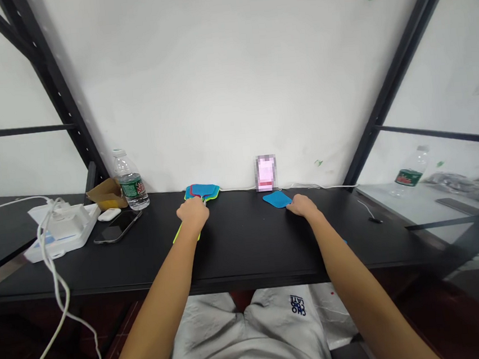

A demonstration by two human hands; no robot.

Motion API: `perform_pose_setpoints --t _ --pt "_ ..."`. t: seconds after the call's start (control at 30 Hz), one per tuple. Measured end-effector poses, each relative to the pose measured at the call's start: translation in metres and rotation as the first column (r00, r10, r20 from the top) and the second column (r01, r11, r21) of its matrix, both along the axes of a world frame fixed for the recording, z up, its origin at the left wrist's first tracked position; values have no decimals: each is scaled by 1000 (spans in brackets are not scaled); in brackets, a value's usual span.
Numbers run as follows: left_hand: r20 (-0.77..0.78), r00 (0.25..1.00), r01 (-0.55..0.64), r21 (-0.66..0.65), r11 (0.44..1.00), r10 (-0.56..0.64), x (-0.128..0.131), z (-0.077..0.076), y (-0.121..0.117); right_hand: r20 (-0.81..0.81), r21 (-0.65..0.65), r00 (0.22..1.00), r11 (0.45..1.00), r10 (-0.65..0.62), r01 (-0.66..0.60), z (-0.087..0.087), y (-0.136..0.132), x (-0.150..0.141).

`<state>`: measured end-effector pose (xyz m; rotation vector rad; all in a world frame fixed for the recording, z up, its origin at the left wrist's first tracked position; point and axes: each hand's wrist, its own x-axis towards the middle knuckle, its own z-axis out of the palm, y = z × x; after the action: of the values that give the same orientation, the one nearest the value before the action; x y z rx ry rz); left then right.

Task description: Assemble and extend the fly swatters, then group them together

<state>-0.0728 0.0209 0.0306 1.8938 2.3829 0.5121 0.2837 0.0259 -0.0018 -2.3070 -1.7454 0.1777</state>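
A person's left hand (192, 215), fingers curled, holds a stack of flat coloured pieces (202, 191) in blue, red and green on a black bench (246, 252). The right hand (303, 205), fingers extended and open, rests at the edge of a single blue piece (277, 199). A water bottle (130, 181) and smartphone (117, 226) lie nearby.

Worn on the person's head, the single camera looks forward and down, close over the left hand (192, 215) and right hand (303, 206), across the black tabletop (246, 246) toward the far white wall (213, 80).
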Motion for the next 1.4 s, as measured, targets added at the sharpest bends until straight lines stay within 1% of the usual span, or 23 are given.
perform_pose_setpoints --t 0.13,0.23,0.47,0.73,0.8,0.87,0.93,1.0,1.07,1.17,1.23,1.27,1.33,1.4 --pt "-22 999 -36 -19 999 36 2 1 -1 14 26 994 994 110 -110 -2 -1 -5" --pt "-21 999 -36 -19 999 36 2 2 -2 35 28 988 988 151 -152 0 -3 -8" --pt "-11 999 -46 -16 999 46 1 1 0 50 26 980 981 191 -192 1 -5 -9" --pt "-10 998 -54 -14 998 54 1 0 -1 91 31 970 973 224 -228 -3 -3 -8" --pt "-23 997 -68 32 997 69 4 1 -4 106 37 967 971 233 -238 -3 -2 -9" --pt "-57 996 -67 128 989 75 10 1 -8 108 57 962 964 253 -260 -3 -2 -10" --pt "-98 995 5 212 977 16 19 -1 -12 98 96 956 954 275 -284 -4 -3 -14" --pt "-135 984 144 228 963 -115 31 -5 -16 74 144 955 944 288 -296 -5 -3 -21" --pt "-168 951 293 202 935 -261 44 -10 -20 54 168 951 936 303 -308 -6 -4 -32" --pt "-194 869 485 148 862 -455 60 -19 -25 76 163 925 911 372 -379 -6 -7 -50" --pt "-200 802 588 98 803 -563 68 -25 -27 115 177 906 889 408 -423 -4 -11 -62" --pt "-198 759 642 68 764 -620 70 -27 -28 134 193 900 880 414 -433 -3 -14 -66" --pt "-196 703 704 48 709 -684 71 -30 -28 163 236 898 868 409 -438 2 -19 -73" --pt "-195 688 719 50 693 -699 71 -32 -28 188 279 901 858 392 -432 7 -25 -78"
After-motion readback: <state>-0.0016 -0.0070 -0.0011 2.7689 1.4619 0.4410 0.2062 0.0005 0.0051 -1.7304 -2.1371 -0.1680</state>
